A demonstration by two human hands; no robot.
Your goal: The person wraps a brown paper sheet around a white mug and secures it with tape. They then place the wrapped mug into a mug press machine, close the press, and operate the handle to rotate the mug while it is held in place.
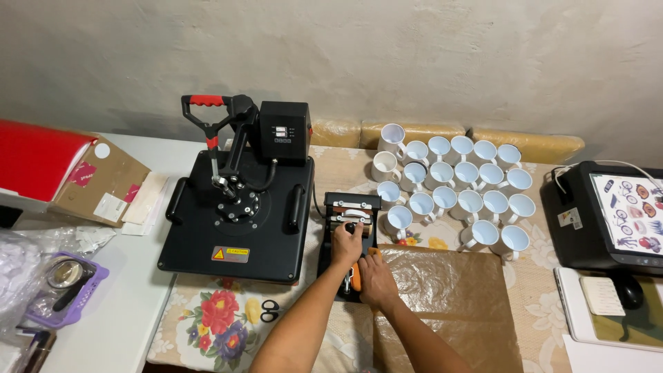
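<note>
**Both Hands on the Small Mug Press**

The left hand [347,243] was closed around the black knob [351,226] on top of the small mug press [349,207], which stood on the bench [207,324] just right of the large flat heat press [238,221]. The right hand [376,280] lay curled over the orange handle [356,276] at the near end of the same mug press, gripping it.

A cluster of white mugs [456,190] stood behind and to the right of the mug press, close together in rows. A sheet of brown paper [449,297] lay on the flowered cloth just right of the right hand. A pair of scissors [268,311] rested on the cloth to the left of the forearms. A printer [601,214] with a printed sheet sat at the far right.
</note>
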